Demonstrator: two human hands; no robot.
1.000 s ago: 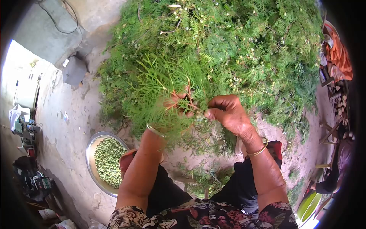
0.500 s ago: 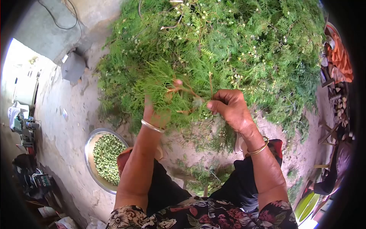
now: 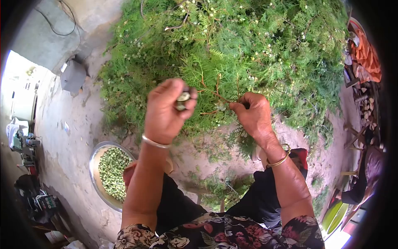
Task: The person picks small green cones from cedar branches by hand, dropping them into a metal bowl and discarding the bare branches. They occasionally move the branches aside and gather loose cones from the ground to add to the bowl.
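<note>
Head view: nearest, on this side of the big green pile (image 3: 257,45), sits a metal bowl (image 3: 93,166) of green buds (image 3: 112,170) (quite full). Left hand (image 3: 163,114) pinches one bud (image 3: 183,98) just before the pile. Right hand (image 3: 253,116), apart from it, grips a twig (image 3: 216,94) at the pile's edge. Best to hold the twig tight and pluck gently.

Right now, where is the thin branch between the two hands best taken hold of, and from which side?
Probably on its bare reddish stem, just beside the right hand, coming from the person's side. There it is thin and leafless; farther away it forks into soft fronds that lie against the green pile.
</note>
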